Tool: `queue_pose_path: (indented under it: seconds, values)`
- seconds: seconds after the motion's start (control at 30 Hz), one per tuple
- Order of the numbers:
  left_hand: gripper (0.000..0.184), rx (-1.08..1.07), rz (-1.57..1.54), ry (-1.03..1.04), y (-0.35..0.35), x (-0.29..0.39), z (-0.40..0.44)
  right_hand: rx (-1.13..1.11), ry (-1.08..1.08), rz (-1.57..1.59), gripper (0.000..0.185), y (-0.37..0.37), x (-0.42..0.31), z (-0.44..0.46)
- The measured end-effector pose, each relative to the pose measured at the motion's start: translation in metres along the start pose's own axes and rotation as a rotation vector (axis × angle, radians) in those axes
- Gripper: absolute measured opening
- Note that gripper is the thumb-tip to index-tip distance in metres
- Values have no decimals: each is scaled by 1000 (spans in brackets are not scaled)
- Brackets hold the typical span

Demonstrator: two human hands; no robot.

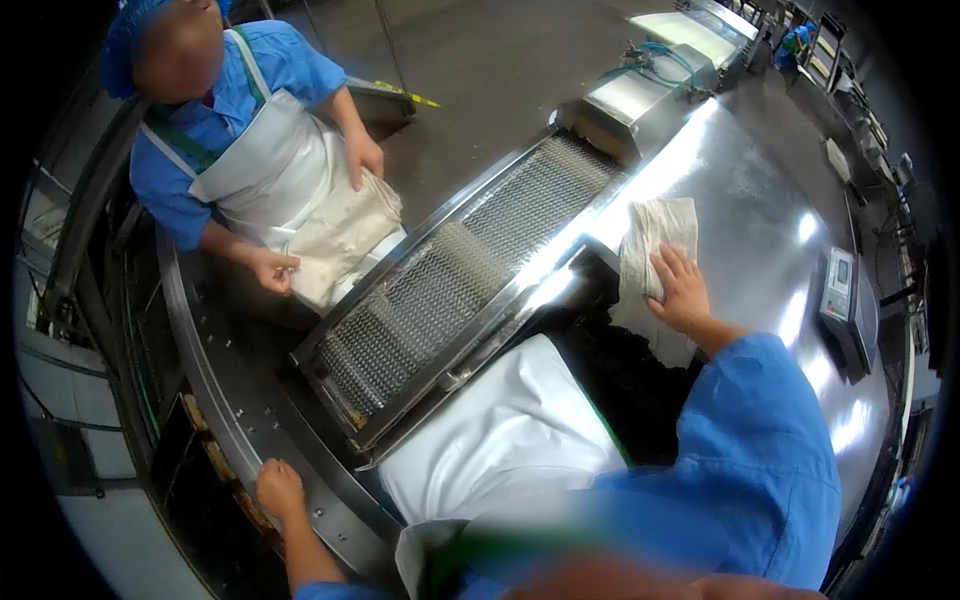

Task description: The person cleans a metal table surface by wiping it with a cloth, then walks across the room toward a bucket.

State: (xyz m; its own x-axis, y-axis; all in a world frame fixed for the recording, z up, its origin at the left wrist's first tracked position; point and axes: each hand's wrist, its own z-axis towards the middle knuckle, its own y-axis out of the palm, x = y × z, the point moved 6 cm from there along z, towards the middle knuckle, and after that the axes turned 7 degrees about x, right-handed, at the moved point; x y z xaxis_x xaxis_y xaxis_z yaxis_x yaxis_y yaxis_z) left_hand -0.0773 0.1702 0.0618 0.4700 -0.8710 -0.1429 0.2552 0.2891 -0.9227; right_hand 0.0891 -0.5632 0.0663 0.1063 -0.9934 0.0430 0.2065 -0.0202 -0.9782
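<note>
On the right, my right hand presses on a folded beige cloth that lies at the edge of the steel table, part of it hanging over the side. The fingers of that hand are spread on the cloth. At the lower left, my left hand rests by the curved metal rim, its fingers curled in, with nothing seen in them. Between the two hands stands a metal mesh conveyor.
Across the conveyor a co-worker in a white apron holds a beige cloth. A scale with a display stands at the table's right side. A steel machine housing with blue hoses is at the conveyor's far end.
</note>
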Motion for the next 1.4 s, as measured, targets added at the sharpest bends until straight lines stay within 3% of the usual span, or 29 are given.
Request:
queue_pose_path:
  seconds: [0.47, 0.6, 0.8, 0.9, 0.97, 1.03, 1.07, 1.13, 1.17, 1.23, 1.4]
  values:
    - [17, -53, 18, -28, 4, 1, 1, -197, 55, -93, 79, -2, -4, 3]
    - [16, -68, 13, 24, -2, 3, 3, 49, -19, -1, 74, -7, -4, 1]
    - [18, -33, 9, 60, 19, -10, 4, 4, -4, -10, 74, -3, 0, 1]
    - [18, -135, 24, 63, 7, 4, 8, -31, 23, 9, 76, -4, -1, 2]
    - [12, 151, -111, 62, -6, 7, 2, -41, 39, 12, 77, -1, 6, 0]
    - [8, 213, -217, 98, -13, 11, 3, -18, 13, 58, 78, 7, 6, -5]
    - [8, 157, -274, 229, -33, 30, 12, 34, -29, 99, 78, -2, 5, -7]
    - [15, 170, -234, 176, -40, 31, 13, -2, -8, 104, 81, -2, 0, 1]
    - [21, 47, -302, 117, -35, 26, 16, 33, -30, 90, 82, 7, 6, -1]
    - [27, 41, -271, 146, -29, 28, 17, 40, -30, 100, 83, 11, 9, 4]
    - [38, -210, -216, 120, -22, 30, 20, 47, -20, 92, 83, 12, 7, 4]
